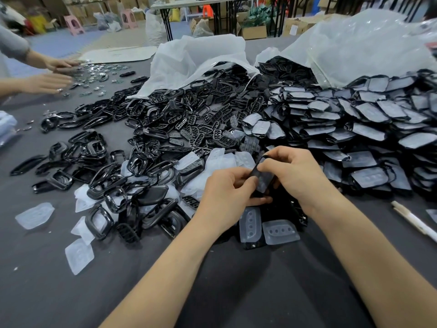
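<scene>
Held over the table (47, 292), the key-fob shell (264, 179) was slim and black, a frosted pad on its face, tilted toward one o'clock. The left hand (224, 192) pinched its lower end, the right hand (292, 172) its top; black frames (151, 171) lay at ten o'clock.

No text, brand, number or sign can be read. A faint printed line is seen on the pale flat board (118, 54) in the upper left of the frame, but it is too blurred. A white label on a cardboard box (300, 25) at the upper right is likewise illegible. No marking can be made out on the black shell (263, 179) held at the centre.
</scene>
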`<state>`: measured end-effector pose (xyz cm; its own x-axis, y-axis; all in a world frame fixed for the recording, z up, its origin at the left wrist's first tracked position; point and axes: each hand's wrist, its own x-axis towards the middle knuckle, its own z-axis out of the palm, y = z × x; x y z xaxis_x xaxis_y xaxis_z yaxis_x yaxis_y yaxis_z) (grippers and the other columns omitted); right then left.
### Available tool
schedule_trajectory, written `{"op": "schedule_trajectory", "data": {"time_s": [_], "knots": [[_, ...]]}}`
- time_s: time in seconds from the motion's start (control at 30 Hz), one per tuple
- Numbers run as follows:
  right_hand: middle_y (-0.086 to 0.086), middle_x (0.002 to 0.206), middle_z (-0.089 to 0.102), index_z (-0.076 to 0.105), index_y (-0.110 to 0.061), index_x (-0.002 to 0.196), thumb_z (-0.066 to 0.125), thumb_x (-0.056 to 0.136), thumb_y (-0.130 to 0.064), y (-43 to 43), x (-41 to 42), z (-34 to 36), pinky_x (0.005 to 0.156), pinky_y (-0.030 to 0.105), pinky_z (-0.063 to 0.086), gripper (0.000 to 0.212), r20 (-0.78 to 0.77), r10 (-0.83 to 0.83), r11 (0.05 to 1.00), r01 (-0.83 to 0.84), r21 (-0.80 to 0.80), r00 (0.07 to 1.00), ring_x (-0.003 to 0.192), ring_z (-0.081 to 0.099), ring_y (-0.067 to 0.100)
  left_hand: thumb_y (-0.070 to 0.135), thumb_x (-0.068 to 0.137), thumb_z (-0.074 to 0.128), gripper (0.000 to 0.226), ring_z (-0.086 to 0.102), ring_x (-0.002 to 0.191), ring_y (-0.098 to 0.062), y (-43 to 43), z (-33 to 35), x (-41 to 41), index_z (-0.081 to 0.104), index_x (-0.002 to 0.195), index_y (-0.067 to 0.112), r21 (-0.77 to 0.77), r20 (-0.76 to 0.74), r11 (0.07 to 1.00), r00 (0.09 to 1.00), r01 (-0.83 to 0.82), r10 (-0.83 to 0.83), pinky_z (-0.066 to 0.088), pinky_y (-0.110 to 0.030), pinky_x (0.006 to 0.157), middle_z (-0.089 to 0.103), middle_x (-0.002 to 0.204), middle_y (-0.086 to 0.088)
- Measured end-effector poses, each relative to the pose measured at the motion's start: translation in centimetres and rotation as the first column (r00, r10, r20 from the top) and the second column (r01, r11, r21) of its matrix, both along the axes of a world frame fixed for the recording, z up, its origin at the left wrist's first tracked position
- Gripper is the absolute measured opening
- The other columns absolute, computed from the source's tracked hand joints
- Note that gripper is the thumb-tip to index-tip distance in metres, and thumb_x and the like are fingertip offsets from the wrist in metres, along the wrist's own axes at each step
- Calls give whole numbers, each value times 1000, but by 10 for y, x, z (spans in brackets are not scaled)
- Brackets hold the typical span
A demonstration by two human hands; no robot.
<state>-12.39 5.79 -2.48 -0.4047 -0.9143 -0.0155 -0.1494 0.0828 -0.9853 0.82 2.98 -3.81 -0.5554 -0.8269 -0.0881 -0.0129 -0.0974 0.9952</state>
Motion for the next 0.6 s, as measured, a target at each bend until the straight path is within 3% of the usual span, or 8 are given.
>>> {"op": "schedule_trajectory", "data": {"time_s": [0.27,0.6], "knots": [[-9,48,58,63,-21,51,63,76,-4,0,0,0,42,16,41,30,45,-66,997,68,-47,997,46,52,5,2,98,48,26,74,74,-20,3,-1,0,68,87,15,-139,47,990,999,-4,11,56,-19,65,74,89,-7],[-4,48,56,63,-18,53,62,79,-5,-2,0,-3,42,18,42,28,108,-74,990,86,-111,991,46,52,9,3,98,50,27,74,73,-18,4,-2,-1,68,88,20,-207,40,978,999,-27,36,56,-19,64,73,91,-6]]}}
